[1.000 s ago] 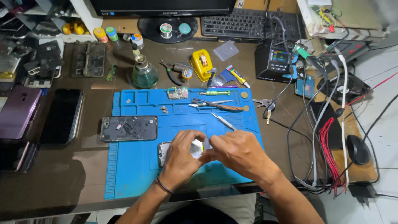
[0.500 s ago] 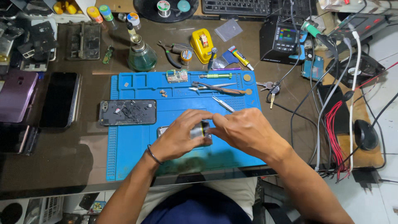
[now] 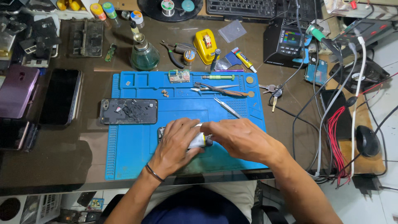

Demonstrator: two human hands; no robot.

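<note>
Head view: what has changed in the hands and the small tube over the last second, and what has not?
The left hand and right hand have lowered from a raised position down onto the blue mat, over the small phone part there. Both keep hold of the small tube, whose dark cap end now shows between them. The cracked phone, tweezers and pliers lie as before.

A small black meter (image 3: 291, 40) stands at the back right of the desk (image 3: 62, 166), its square screen (image 3: 292, 38) lit in bright mixed colours. A black phone (image 3: 61, 96) lies flat at the left, its screen dark and blank. Just left of it lies a purple phone (image 3: 17, 91). A slim glue tube (image 3: 242, 58) with a yellow, red and blue label lies near a yellow tape dispenser (image 3: 206, 40). A clear flat plastic bag (image 3: 232, 31) lies behind them.
</note>
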